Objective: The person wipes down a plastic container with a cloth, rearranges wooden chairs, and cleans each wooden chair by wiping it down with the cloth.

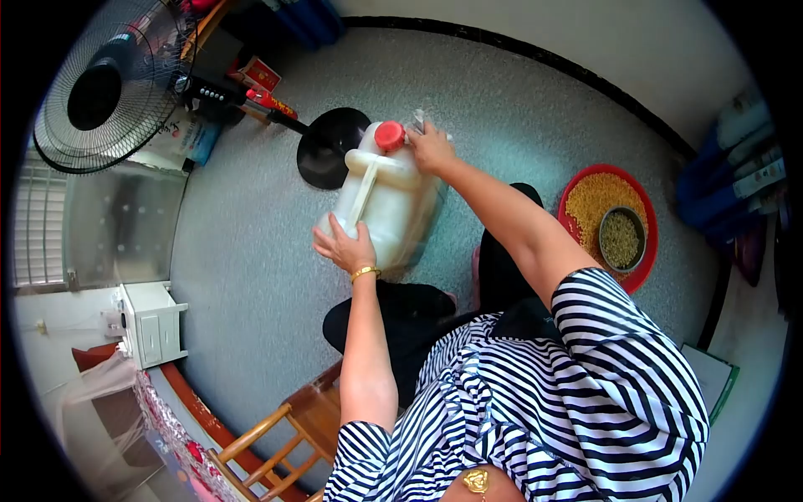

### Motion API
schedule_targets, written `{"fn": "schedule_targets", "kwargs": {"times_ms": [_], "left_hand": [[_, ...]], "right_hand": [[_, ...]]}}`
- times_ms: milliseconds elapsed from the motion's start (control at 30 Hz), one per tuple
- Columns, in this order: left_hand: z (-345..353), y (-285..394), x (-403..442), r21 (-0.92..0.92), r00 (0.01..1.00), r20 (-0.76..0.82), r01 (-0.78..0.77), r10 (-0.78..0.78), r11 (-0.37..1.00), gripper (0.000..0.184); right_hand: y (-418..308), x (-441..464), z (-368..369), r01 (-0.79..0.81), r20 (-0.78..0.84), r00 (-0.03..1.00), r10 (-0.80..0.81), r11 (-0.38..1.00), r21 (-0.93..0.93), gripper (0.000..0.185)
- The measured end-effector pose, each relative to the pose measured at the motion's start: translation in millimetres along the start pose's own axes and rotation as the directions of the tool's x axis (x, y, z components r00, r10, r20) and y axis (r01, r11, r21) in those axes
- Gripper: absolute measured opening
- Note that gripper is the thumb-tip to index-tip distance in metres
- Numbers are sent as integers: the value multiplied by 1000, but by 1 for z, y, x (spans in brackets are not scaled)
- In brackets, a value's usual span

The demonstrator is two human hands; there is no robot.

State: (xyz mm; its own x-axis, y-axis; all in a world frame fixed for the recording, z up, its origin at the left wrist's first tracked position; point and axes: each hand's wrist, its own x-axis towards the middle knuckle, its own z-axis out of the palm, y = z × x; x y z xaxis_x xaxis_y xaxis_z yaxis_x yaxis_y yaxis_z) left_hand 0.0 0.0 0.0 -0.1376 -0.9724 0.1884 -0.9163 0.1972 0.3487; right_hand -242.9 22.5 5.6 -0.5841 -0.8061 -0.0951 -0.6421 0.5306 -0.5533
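I have the jug in front of me, at the floor. My left hand spreads wide over its near end, likely to steady it; my right hand curls by the cap, its grip unclear.

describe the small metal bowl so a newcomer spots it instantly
On the floor, right of the person's legs, sits a wide red tray of yellow grain. The round metal bowl rests on that grain, set apart by its greenish contents.
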Motion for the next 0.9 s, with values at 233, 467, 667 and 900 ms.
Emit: {"fn": "schedule_targets", "kwargs": {"times_ms": [233, 467, 667, 900], "left_hand": [[-3, 10, 5, -20, 999, -39, -7, 7, 1000, 63], [-2, 9, 3, -3, 999, -49, -21, 21, 1000, 63], [-5, 10, 2, -44, 997, -68, -34, 31, 998, 62], [-7, 12, 3, -14, 995, -85, -47, 46, 999, 62]], "right_hand": [[-19, -13, 1, -46, -111, 993, 44, 999, -15, 29], [-12, -40, 11, -2, -229, 973, -14, 998, -68, 31], [-2, -2, 10, -164, -250, 951, 183, 982, 94, 26], [85, 66, 111, -367, 47, 874, 483, 594, 716, 29]]}}
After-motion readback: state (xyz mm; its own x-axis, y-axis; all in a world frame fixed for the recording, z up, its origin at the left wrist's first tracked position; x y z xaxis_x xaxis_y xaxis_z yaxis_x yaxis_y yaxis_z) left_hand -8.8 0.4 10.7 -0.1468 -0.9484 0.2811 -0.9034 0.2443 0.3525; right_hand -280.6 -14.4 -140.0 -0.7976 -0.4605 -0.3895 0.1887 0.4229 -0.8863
